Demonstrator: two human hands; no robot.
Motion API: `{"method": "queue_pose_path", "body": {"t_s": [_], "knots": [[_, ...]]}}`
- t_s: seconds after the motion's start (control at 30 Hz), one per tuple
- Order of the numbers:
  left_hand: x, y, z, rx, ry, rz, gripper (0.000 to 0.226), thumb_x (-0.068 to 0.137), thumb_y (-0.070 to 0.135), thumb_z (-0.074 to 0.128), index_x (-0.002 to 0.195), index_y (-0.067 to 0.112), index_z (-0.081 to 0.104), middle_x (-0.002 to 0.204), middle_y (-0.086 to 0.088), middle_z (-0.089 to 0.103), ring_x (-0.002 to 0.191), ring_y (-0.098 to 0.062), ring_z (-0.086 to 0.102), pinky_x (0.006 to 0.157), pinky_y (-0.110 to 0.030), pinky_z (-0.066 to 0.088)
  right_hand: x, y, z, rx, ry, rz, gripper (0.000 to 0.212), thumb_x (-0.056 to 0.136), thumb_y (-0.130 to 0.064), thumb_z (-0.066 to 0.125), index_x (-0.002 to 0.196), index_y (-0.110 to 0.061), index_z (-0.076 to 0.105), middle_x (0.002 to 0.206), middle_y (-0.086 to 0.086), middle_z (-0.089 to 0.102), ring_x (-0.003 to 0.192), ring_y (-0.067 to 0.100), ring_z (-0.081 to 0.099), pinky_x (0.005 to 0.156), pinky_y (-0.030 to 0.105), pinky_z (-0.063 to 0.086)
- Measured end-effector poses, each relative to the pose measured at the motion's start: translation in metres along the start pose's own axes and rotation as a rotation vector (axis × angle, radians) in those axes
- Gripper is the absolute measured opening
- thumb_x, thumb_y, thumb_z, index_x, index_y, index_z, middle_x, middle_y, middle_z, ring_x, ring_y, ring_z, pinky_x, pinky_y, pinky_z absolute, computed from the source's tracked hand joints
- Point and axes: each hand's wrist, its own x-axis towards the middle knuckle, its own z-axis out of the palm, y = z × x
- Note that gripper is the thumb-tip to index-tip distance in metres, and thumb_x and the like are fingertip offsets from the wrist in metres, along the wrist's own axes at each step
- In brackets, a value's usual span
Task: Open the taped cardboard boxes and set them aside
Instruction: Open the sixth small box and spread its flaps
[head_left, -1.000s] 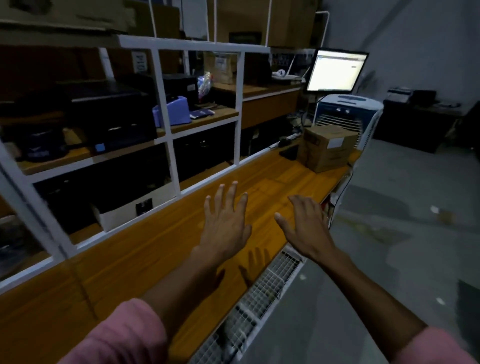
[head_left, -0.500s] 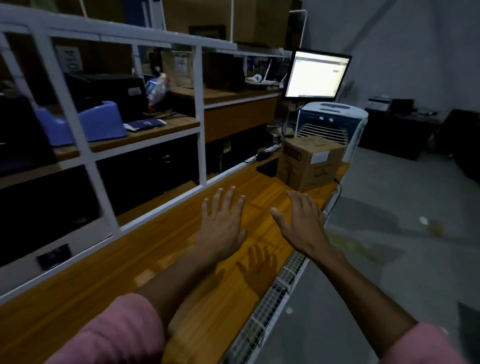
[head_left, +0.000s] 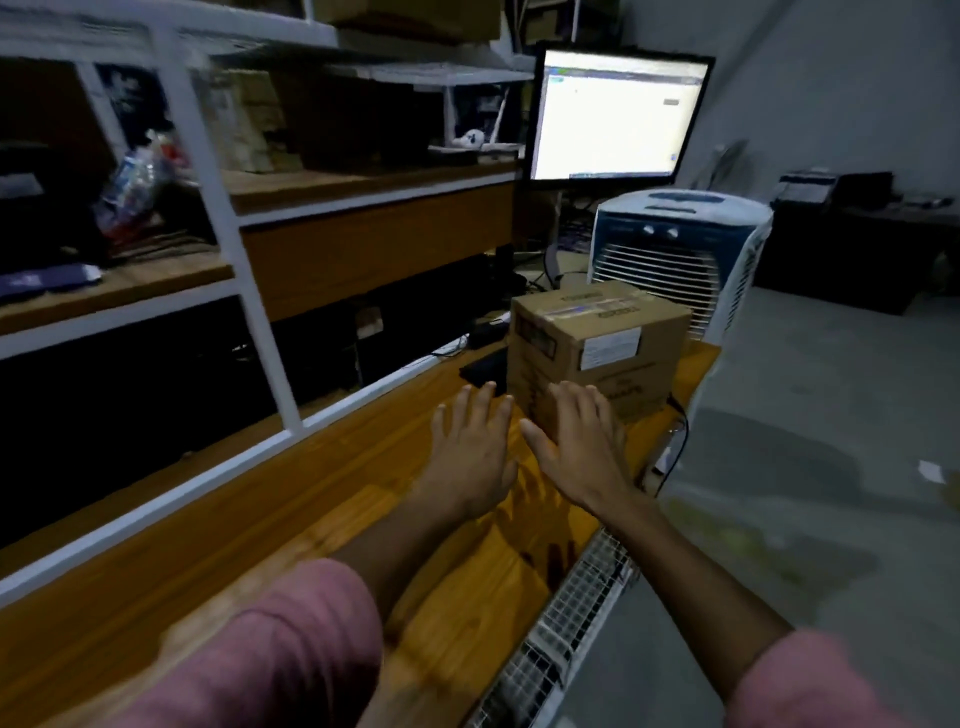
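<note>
A closed brown cardboard box (head_left: 597, 343) with tape along its top seam and a white label on its near face stands at the far end of the wooden counter (head_left: 291, 525). My left hand (head_left: 470, 457) hovers palm down over the counter, fingers straight and spread, just short of the box's near left corner. My right hand (head_left: 579, 447) is stretched out flat beside it, its fingertips in front of the box's lower near face; whether they touch is unclear. Neither hand holds anything.
White-framed shelving (head_left: 223, 218) with dark devices and packets runs along the left. A lit monitor (head_left: 613, 117) and a white air cooler (head_left: 680, 254) stand behind the box. A black flat item (head_left: 483, 369) lies left of the box. A wire grille (head_left: 566, 623) edges the counter; grey floor lies to the right.
The view has moved along the counter toward the box, which now looms larger. Both flat hands have travelled forward with it and now reach the box's near side.
</note>
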Motion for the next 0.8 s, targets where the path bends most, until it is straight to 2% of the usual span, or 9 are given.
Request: {"method": "queue_pose_path", "body": {"t_s": [0.27,0.4,0.47,0.53,0.63,0.8], "knots": [[0.083,0.024,0.017,0.002,-0.033,-0.044,0.077,0.103,0.048,0.044,0.162,0.020,0.002,0.170,-0.005,-0.009,0.156,-0.032,-0.013,0.124,-0.060,0.001,0.070,0.044,0.015,0.034,0.015,0.007,0.074,0.098,-0.066,0.027,0.153,-0.018,0.032,0.164,0.007,0.024,0.151,0.032,0.014,0.117,0.060,0.026],[0.100,0.020,0.022,-0.003,-0.026,-0.054,0.082,0.100,0.048,0.051,0.162,0.023,0.002,0.170,-0.005,-0.010,0.155,-0.032,-0.014,0.124,-0.062,0.003,0.107,0.056,0.016,-0.041,0.013,0.015,0.073,0.099,-0.062,0.034,0.158,-0.020,0.021,0.169,0.004,0.008,0.154,0.034,0.000,0.117,0.066,0.017],[0.106,0.015,0.024,-0.006,-0.029,-0.075,0.084,0.100,0.048,0.052,0.162,0.023,0.002,0.170,-0.005,-0.010,0.155,-0.032,-0.014,0.124,-0.062,0.003,0.129,0.059,0.022,-0.062,-0.047,0.023,0.075,0.100,-0.062,0.035,0.159,-0.020,0.016,0.170,0.002,0.000,0.154,0.034,-0.012,0.115,0.071,0.011],[0.105,0.010,0.024,-0.015,-0.032,-0.094,0.084,0.100,0.047,0.052,0.162,0.023,0.001,0.170,-0.004,-0.011,0.155,-0.033,-0.014,0.124,-0.062,0.003,0.139,0.059,0.029,-0.077,-0.120,0.031,0.078,0.100,-0.063,0.035,0.159,-0.017,0.013,0.169,0.002,0.004,0.154,0.033,-0.019,0.116,0.073,0.006],[0.100,0.003,0.023,-0.026,-0.050,-0.115,0.084,0.101,0.048,0.052,0.162,0.022,0.001,0.170,-0.004,-0.012,0.155,-0.033,-0.014,0.124,-0.061,0.003,0.137,0.056,0.039,-0.057,-0.134,0.018,0.075,0.098,-0.062,0.040,0.155,-0.017,0.021,0.161,0.004,0.019,0.154,0.035,-0.009,0.115,0.075,0.012],[0.090,-0.003,0.020,-0.072,-0.077,-0.107,0.088,0.101,0.049,0.049,0.162,0.022,-0.009,0.170,-0.001,-0.018,0.155,-0.032,-0.018,0.124,-0.061,0.001,0.110,0.031,0.049,-0.163,-0.087,-0.151,0.064,0.100,-0.055,0.041,0.151,-0.017,0.032,0.155,0.009,0.032,0.153,0.035,0.008,0.117,0.067,0.019]]}}
